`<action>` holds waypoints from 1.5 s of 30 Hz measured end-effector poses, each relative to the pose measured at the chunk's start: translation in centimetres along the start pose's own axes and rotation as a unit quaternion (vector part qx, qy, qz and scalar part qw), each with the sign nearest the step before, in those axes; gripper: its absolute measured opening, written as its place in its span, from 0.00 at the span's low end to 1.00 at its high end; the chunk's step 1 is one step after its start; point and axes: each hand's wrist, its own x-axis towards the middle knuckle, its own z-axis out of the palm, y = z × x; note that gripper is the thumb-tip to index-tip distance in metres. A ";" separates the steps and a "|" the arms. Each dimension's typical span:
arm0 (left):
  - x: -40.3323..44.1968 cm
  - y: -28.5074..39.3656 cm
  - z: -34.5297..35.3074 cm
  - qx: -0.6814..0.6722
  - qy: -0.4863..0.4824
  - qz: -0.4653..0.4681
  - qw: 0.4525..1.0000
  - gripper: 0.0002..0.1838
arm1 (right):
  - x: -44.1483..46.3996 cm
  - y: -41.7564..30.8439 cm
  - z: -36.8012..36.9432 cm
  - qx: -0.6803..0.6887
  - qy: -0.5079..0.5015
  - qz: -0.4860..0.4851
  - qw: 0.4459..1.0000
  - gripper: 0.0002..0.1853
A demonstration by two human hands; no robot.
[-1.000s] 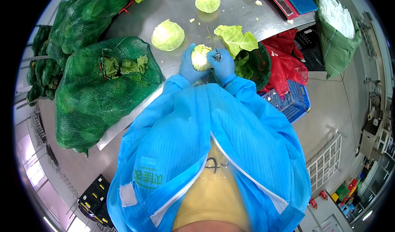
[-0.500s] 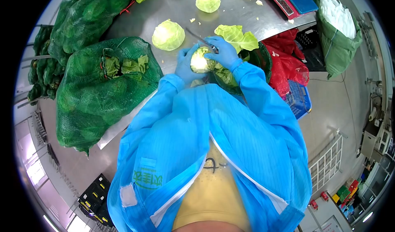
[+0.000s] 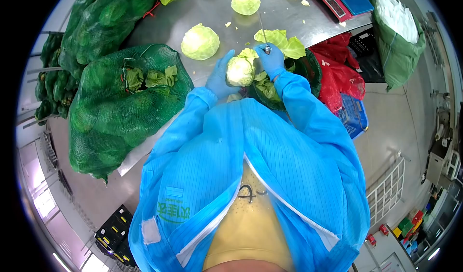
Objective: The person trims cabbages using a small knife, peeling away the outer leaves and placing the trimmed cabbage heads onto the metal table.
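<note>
My left hand [image 3: 219,78], in a blue glove, is closed around the side of a pale green cabbage [image 3: 239,71] held just in front of my chest. A loose leaf part stands up at the cabbage's top right. My right hand [image 3: 271,61], also gloved, grips a knife [image 3: 262,25] by its handle, the thin blade pointing away over the table. Beyond my right hand lies a cut-off cabbage leaf [image 3: 277,40]. Below that hand, an open green mesh bag [image 3: 314,69] contains leaves.
Two cabbages, one nearer [image 3: 200,42] and one farther [image 3: 245,3], sit on the metal table [image 3: 212,12]. Full green mesh sacks [image 3: 120,113] crowd the left. Red netting [image 3: 335,69], a blue crate [image 3: 352,115] and a red-and-blue item [image 3: 340,2] are at the right.
My right hand has moved off the cabbage to the right, and the knife blade has swung from pointing left to pointing away from me. My left hand keeps the cabbage.
</note>
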 end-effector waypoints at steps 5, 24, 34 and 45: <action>0.6 0.2 -0.1 0.043 -0.046 0.033 0.997 0.53 | -0.4 3.1 -0.8 -0.079 0.104 0.096 0.987 0.10; 1.6 0.6 -1.0 0.074 -0.090 -0.019 0.993 0.50 | -4.9 0.1 -0.7 -0.108 -0.014 0.012 0.994 0.17; -0.5 -0.3 0.4 0.025 -0.002 -0.018 1.000 0.52 | -6.7 -0.7 -0.7 -0.186 0.138 -0.036 0.972 0.13; -1.0 -2.2 2.9 -0.319 0.093 -0.056 0.941 0.51 | -8.8 -2.4 -4.7 -0.155 0.225 -0.004 0.962 0.12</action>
